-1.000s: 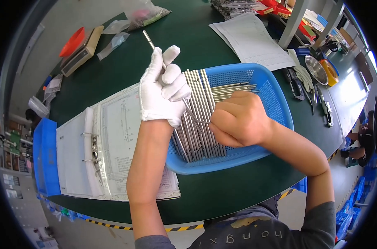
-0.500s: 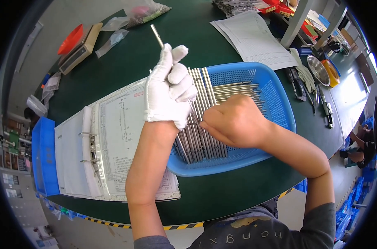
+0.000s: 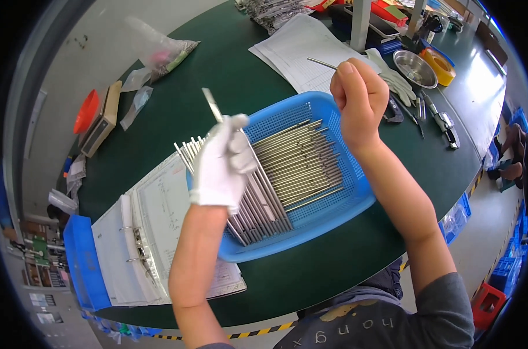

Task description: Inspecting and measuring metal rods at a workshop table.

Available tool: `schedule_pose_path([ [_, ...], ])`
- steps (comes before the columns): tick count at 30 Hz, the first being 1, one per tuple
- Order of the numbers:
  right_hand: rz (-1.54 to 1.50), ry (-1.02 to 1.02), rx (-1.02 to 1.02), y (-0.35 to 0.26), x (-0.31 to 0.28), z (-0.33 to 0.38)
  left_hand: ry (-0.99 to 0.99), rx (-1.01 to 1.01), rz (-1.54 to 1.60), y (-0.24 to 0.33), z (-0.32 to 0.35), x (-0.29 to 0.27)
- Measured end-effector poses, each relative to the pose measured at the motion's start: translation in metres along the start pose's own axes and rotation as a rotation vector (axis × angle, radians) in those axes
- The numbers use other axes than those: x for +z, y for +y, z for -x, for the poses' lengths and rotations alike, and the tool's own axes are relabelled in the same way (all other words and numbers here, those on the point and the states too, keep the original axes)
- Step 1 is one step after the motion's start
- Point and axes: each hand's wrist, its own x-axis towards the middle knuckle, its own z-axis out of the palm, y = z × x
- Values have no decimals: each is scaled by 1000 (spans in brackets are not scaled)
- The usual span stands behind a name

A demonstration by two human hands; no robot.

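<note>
My left hand [image 3: 220, 166], in a white glove, is closed around a metal rod [image 3: 212, 104] whose upper end sticks out past the thumb, slightly blurred. Its lower part is hidden by the glove. Beneath this hand is a blue perforated basket [image 3: 366, 200]. A row of steel rods [image 3: 267, 218] lies in its left part, some ends reaching over the rim; another layer of rods [image 3: 299, 166] lies crosswise to the right. My bare right hand [image 3: 360, 99], raised over the basket's far right corner, pinches a thin metal pin [image 3: 321, 63] that points left.
An open ring binder [image 3: 153, 232] with drawings lies left of the basket, beside a blue bin [image 3: 84, 262]. Paper sheets [image 3: 299, 49] lie beyond. A steel bowl [image 3: 415, 68], pale gloves [image 3: 395, 81] and a knife [image 3: 443, 123] are at right. A scale [image 3: 101, 119] stands far left.
My right hand has risen from the rods in the basket to its far right corner, and the thin pin now shows in it. My left hand still holds its rod. The whole view has shifted.
</note>
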Motion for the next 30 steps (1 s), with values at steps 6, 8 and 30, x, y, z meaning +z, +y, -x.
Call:
schedule_pose_path([
  [6,5,29,4,-2,0,3,213,-256,-230,-61,-20,43],
  [8,-12,17,20,-1,-1,4,238,-222,-292,-69,-15,50],
  [30,178,-180,-87,-9,14,9,456,34,-2187,-15,14,4],
])
